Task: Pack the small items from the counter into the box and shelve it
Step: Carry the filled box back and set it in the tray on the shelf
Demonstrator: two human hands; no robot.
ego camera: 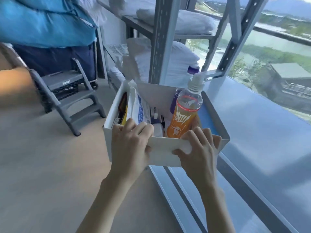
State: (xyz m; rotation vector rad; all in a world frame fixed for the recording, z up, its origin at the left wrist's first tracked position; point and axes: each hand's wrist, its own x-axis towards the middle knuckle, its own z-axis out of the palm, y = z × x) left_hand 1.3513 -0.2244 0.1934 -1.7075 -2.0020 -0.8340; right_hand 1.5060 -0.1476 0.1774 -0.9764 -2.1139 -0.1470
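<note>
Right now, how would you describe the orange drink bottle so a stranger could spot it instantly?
Find the white box gripped at its near wall by the left hand and the right hand. The orange drink bottle stands in its right half. Only it has an orange label; its neighbour behind is a purple bottle.

Left hand (130, 145) and right hand (199, 148) side by side, fingers curled over box (165, 154) rim.
</note>
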